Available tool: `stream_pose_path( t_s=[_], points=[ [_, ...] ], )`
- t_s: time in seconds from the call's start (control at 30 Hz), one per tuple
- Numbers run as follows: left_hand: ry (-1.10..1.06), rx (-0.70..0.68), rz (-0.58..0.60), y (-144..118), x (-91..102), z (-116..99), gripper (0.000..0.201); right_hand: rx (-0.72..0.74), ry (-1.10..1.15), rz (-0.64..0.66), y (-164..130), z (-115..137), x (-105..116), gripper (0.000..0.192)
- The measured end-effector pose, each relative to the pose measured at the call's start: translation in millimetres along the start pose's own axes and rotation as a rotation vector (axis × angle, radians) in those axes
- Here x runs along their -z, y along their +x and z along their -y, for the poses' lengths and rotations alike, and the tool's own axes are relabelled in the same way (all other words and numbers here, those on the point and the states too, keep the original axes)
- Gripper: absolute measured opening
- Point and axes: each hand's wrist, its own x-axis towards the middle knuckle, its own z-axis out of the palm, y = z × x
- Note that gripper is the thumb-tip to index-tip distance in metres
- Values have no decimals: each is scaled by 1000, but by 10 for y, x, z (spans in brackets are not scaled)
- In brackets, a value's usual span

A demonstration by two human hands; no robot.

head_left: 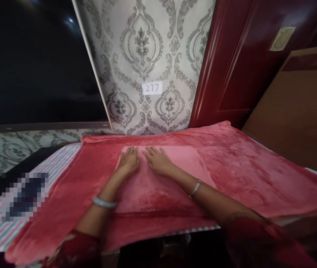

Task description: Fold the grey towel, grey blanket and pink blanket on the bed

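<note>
A red-pink plush blanket (pixel 236 167) is spread over the table in front of me. On its middle lies a flat, roughly rectangular pink plush cloth (pixel 186 160), paler at the far part and deeper red near me. My left hand (pixel 129 160) rests on the cloth's far left part, palm down with fingers stretched forward. Just to its right, my right hand (pixel 158 160) lies palm down on the same cloth, fingers spread. Neither hand grips anything. Whether the cloth is a separate piece or part of the blanket, I cannot tell.
A striped cloth (pixel 63 158) shows under the blanket's left side, with a blurred-out dark object (pixel 25 197) on it. A large black screen (pixel 35 67) stands at the back left. A brown panel (pixel 300 115) rises on the right, near a dark red door (pixel 231 56).
</note>
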Motion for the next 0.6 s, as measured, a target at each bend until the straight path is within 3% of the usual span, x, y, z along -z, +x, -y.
stream_pose_path(
  t_s=[0.1,0.27,0.47,0.6],
  points=[
    [21,32,-32,144,-143,-84,55,52,8,-4,256,32,-209,57],
    [79,62,-40,112,-427,-37,56,21,30,-17,279,-251,-416,57],
    [82,110,47,167,-419,-30,59,-437,37,70,76,-988,-276,61],
    [101,119,59,178,-405,-50,59,-604,39,39,-112,-1301,-238,59]
  ],
)
